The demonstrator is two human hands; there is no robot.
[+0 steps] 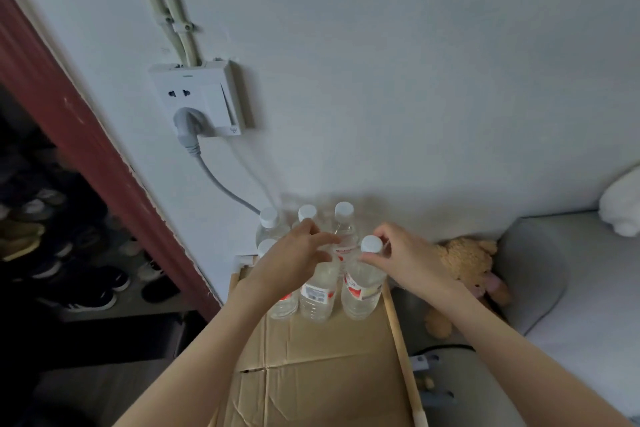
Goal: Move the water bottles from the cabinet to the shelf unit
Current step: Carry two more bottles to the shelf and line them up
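**Hands at the bottle cluster**

Upright water bottles (320,291) stand on a cardboard-lined shelf (322,367) against the wall. Left hand (294,262) covers a front bottle top, grip unclear. Right hand (401,253) pinches the front-right bottle (362,288) below its cap.

Bottles (322,274) stand on cardboard (311,357) against the wall (415,80); socket (201,100) above left, teddy (467,270) right, shoes (86,288) far left.

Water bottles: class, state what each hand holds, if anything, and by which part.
The right hand pinches the front right bottle at its neck, just under the cap. The left hand covers another bottle's top; its hold cannot be told.
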